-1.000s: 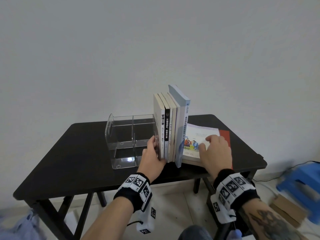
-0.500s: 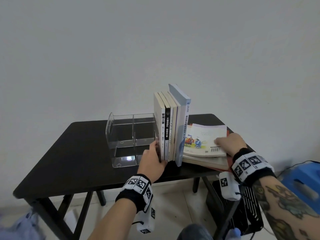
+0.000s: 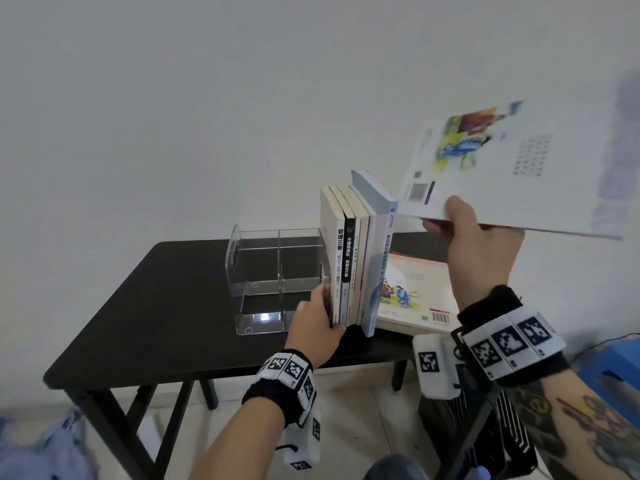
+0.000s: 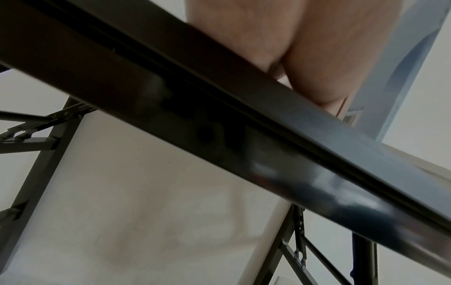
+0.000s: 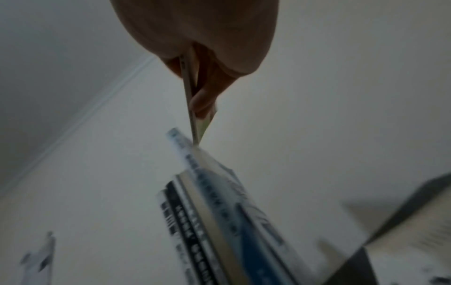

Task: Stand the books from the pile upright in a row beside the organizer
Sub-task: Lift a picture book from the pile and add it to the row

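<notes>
Several books point(image 3: 353, 258) stand upright in a row against the right side of the clear organizer point(image 3: 277, 268) on the black table point(image 3: 156, 306). My left hand point(image 3: 323, 313) presses flat on the row's left end, its fingers between the organizer and the first book; the left wrist view shows only my palm point(image 4: 292, 48) and the table edge point(image 4: 219, 125). My right hand point(image 3: 443, 216) pinches a thin white picture book point(image 3: 502, 174) by its edge, lifted high and tilted above the pile point(image 3: 412, 296). Its edge point(image 5: 192, 115) sits between thumb and fingers above the row point(image 5: 207, 212).
The pile lies flat on the table's right end, just right of the tallest blue-grey book point(image 3: 377, 237). A blue stool point(image 3: 620, 368) stands on the floor at the right, a black rack point(image 3: 502, 427) under the table, and pale cloth point(image 3: 41, 445) at the bottom left.
My right hand has taken the top picture book off the pile and raised it up and to the right. My left hand has stayed on the row.
</notes>
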Tool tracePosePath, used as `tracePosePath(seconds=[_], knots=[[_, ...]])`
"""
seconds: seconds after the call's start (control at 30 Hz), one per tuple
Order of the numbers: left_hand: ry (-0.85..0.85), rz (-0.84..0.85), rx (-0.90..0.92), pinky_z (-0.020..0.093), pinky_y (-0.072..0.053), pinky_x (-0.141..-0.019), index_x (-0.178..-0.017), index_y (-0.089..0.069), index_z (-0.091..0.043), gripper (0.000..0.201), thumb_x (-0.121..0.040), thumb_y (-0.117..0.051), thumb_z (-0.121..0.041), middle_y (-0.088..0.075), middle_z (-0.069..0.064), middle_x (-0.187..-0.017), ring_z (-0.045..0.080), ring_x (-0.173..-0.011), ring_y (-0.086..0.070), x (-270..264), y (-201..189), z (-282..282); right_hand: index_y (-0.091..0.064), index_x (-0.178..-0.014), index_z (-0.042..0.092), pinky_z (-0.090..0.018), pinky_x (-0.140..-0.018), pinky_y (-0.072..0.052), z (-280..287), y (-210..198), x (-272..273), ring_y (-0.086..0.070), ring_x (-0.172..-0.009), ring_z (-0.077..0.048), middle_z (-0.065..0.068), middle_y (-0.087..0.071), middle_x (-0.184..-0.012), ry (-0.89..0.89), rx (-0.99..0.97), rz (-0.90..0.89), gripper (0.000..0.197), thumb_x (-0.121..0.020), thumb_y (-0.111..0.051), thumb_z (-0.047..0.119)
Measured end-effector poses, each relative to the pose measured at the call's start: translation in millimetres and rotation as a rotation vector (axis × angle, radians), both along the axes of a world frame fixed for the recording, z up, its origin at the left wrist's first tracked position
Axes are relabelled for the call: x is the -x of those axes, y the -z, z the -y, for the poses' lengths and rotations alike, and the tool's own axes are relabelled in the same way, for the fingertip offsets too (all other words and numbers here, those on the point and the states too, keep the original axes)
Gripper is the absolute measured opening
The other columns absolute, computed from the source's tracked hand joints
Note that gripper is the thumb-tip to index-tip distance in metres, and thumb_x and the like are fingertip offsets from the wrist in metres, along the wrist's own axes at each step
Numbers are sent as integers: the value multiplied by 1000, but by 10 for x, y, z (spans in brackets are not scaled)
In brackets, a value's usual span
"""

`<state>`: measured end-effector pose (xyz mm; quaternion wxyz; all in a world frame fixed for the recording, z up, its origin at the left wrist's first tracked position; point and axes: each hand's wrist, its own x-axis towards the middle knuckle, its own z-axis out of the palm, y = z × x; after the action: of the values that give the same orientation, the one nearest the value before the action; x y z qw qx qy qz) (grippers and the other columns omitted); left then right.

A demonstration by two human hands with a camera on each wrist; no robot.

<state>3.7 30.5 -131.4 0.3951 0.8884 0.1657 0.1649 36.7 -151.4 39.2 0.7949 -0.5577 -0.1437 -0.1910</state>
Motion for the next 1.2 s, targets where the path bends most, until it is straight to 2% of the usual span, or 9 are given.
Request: tracePosePath(seconds=[0.17, 0.37, 0.5, 0.6, 0.67, 0.83, 0.93, 1.0, 1.2], knots=[[16, 16, 4, 28, -44, -99, -146, -31, -30, 76, -84, -74, -21, -54, 0, -127, 12, -113, -52, -33, 39, -24, -72, -65, 36, -30, -87, -54, -189, -42, 293, -69, -74, 0, 27, -70, -69, 20, 166, 141, 41, -96, -55, 15], [6, 41, 27, 27, -44, -101, -145, -35, -28, 74, -83, -74, -18, -55, -1, -125, 9, -112, -52, -38, 63, -31, -64, -80, 20, -1, -74, -40, -492, 372, 334, -56, -73, 10, 19, -62, -78, -33, 643, 313, 21, -95, -52, 29], [-13, 47, 18, 31, -48, -102, -143, -39, -23, 70, -83, -75, -20, -56, 0, -125, 15, -114, -55, -45, 70, -24, -55, -75, 14, -5, -51, -39, -578, 596, 274, -51, -53, 0, 7, -57, -61, -57, 857, 207, 26, -94, -52, 31], [-23, 34, 42, 39, -52, -98, -137, -42, -23, 66, -80, -76, -23, -57, 2, -121, 19, -111, -58, -80, 89, -41, -48, -64, 17, -7, -53, -38, -535, 600, 270, -46, -49, -4, 8, -45, -52, -55, 1000, 232, 36, -96, -48, 34], [-24, 37, 43, 40, -53, -96, -133, -43, -23, 64, -78, -77, -24, -58, 2, -119, 20, -108, -60, -97, 105, -50, -49, -61, 13, -25, -57, -45, -532, 577, 259, -56, -56, -22, 0, -51, -55, -20, 1033, 282, 39, -95, -48, 32], [-13, 27, -3, 30, -50, -89, -134, -43, -22, 61, -82, -73, -30, -54, 1, -122, 14, -99, -51, -144, 144, -89, -58, -86, 7, -27, -50, -44, -659, 556, 281, -49, -50, -19, 7, -40, -50, 129, 1186, 304, 24, -93, -48, 27], [13, -20, -119, 10, -34, -70, -140, -39, -27, 59, -87, -64, -37, -50, -7, -122, 7, -91, -45, -190, 150, -109, -51, -105, 10, -35, -65, -53, -712, 556, 343, -56, -66, -26, -2, -56, -68, 52, 1221, 224, 19, -94, -48, 25], [18, -53, -139, 10, -28, -60, -139, -41, -26, 55, -89, -61, -39, -51, -8, -116, 8, -94, -50, -198, 155, -121, -45, -109, 10, -35, -68, -50, -738, 585, 339, -62, -79, -30, -11, -66, -89, -7, 1264, 181, 21, -95, -48, 26], [25, 7, -59, 26, -42, -76, -142, -35, -17, 61, -87, -60, -30, -59, 2, -117, 21, -105, -58, -111, 92, -59, -51, -104, 10, -29, -69, -38, -840, 774, 192, -57, -85, -27, -13, -66, -102, -33, 1393, 67, 22, -96, -46, 30]])
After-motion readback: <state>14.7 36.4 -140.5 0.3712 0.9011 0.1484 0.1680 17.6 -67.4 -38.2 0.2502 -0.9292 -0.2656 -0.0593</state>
